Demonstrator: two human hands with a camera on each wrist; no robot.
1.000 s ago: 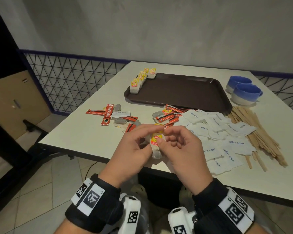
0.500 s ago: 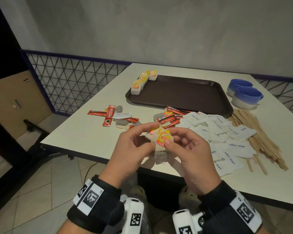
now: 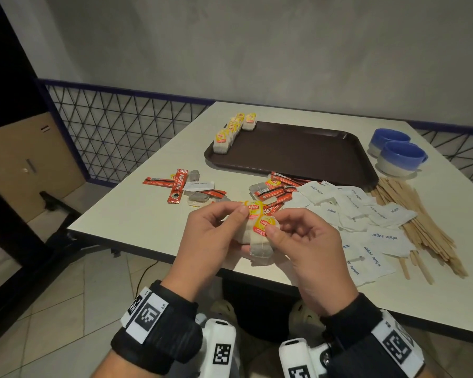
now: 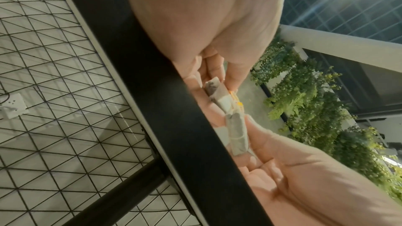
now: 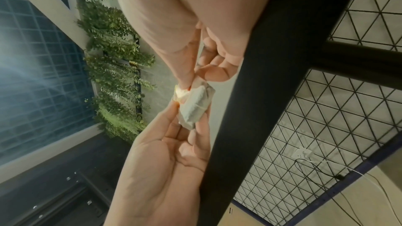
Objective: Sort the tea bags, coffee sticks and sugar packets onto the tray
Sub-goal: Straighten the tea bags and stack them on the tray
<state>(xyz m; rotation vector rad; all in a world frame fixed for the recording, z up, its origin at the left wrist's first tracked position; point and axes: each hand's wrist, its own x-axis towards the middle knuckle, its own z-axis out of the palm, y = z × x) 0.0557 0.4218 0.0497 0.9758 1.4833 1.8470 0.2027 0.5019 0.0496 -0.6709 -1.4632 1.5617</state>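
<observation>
Both hands meet over the table's near edge around a small bunch of tea bags [image 3: 258, 236] with yellow-and-red tags. My left hand [image 3: 216, 236] pinches the bunch from the left, thumb on the upper tag. My right hand [image 3: 298, 241] pinches it from the right, thumb on the lower tag. The tea bags [image 4: 230, 109] [image 5: 195, 107] show between the fingers in both wrist views. A brown tray [image 3: 298, 154] lies farther back with a row of tea bags [image 3: 232, 129] along its left rim. Red coffee sticks [image 3: 276, 189] and white sugar packets [image 3: 366, 222] lie loose on the table.
More coffee sticks and tea bags [image 3: 186, 186] are scattered at the left. Wooden stirrers [image 3: 421, 227] lie in a pile at the right. Two blue-and-white cups [image 3: 396, 154] stand right of the tray. A wire mesh fence [image 3: 115, 126] runs behind the white table [image 3: 126, 219].
The hands have shifted their fingers on the tea bags, spreading the bunch so two tags show. The bunch stays over the table's near edge.
</observation>
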